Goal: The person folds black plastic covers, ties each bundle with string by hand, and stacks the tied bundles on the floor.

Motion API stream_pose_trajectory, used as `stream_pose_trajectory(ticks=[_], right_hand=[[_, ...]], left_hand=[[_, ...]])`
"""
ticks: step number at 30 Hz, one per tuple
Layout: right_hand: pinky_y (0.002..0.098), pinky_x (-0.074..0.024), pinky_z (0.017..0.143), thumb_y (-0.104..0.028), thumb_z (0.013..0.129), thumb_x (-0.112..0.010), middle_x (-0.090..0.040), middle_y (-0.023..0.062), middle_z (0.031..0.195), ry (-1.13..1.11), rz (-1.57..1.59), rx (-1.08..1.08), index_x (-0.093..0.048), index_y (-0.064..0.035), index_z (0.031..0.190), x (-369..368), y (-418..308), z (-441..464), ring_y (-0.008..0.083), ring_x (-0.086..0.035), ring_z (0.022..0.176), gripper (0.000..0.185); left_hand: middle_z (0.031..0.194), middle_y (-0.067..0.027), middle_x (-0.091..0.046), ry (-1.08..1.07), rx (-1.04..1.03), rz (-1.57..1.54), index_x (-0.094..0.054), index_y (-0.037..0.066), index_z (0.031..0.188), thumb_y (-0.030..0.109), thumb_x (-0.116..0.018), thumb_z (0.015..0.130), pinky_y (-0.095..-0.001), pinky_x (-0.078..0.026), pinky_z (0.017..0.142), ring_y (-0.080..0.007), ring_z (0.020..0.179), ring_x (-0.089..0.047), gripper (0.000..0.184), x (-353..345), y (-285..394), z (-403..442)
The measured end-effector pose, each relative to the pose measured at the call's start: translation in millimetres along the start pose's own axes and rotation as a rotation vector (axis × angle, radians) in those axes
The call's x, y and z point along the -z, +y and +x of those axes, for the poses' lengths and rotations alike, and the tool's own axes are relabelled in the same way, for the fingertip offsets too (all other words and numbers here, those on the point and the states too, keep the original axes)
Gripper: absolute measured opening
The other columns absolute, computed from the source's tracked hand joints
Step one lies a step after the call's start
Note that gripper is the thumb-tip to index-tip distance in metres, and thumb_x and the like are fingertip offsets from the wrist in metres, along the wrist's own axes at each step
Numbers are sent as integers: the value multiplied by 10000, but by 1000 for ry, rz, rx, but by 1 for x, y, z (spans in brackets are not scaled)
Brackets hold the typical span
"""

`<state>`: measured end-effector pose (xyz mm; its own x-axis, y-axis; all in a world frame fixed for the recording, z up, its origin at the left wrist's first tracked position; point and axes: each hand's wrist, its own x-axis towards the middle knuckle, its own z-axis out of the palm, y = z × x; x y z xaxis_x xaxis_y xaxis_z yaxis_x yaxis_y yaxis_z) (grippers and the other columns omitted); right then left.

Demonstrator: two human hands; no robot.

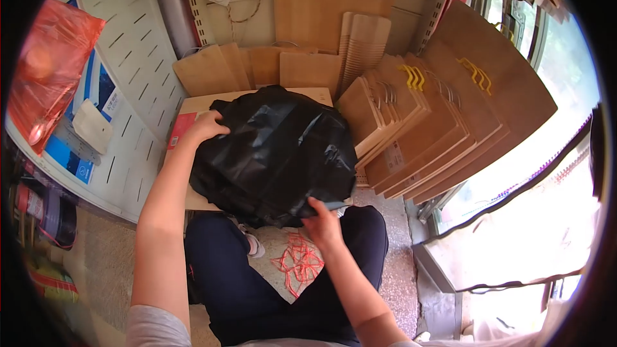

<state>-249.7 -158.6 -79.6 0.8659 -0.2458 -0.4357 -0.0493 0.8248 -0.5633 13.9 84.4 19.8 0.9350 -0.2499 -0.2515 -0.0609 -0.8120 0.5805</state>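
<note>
A large black plastic bag [273,151] lies bunched over a cardboard box [200,202] in front of my knees. At the bag's upper left edge, my left hand [207,126] touches the plastic, its thumb reaching over the bag and its other fingers partly hidden. My right hand [321,223] is at the lower right edge, with thumb and fingers closed on the bag's rim. What lies under the bag is hidden.
Wooden boards [418,135] with yellow and metal hooks lean at the right. More boards [212,71] stand behind the box. A white slotted shelf [138,90] holds a red bag [48,71] at left. Red string [299,263] lies on the floor between my legs.
</note>
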Motion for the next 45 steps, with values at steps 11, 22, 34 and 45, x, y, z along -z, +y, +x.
stream_pose_trajectory(ticks=[11, 22, 34, 45], right_hand=[[349, -415, 878, -161, 891, -635, -592, 17, 1150, -111, 56, 11, -572, -105, 1172, -72, 78, -5, 149, -533, 1075, 294], [318, -480, 886, -153, 891, -620, -627, 108, 1163, -585, -873, -132, -596, 4, 1176, 5, -7, -40, 191, -598, 1062, 327], [487, -333, 1051, 20, 637, -631, -469, 83, 1344, -550, -2021, 1235, -589, -137, 1180, 18, -100, 70, 296, -396, 1284, 566], [377, -441, 856, -28, 744, -655, -641, 101, 983, -789, -1766, 776, -657, -62, 1054, -25, -132, 96, 271, -579, 959, 312]], left_hand=[[1358, -153, -462, 287, -760, 302, -445, 132, 1353, -66, -632, 656, -441, -368, 1063, -331, 1279, -429, 748, -125, 24, -168], [1049, -115, -622, 445, -838, 484, -573, 195, 1264, 13, -594, 676, -374, -539, 778, -278, 949, -634, 616, -134, 5, -145], [1185, -99, -572, 110, -569, 78, -589, 173, 1253, -113, -536, 675, -388, -470, 921, -285, 1111, -554, 647, -90, -9, -156], [906, -124, -611, 144, -605, 27, -620, 45, 1063, 161, -669, 810, -362, -442, 866, -265, 900, -596, 282, -96, -27, -141]])
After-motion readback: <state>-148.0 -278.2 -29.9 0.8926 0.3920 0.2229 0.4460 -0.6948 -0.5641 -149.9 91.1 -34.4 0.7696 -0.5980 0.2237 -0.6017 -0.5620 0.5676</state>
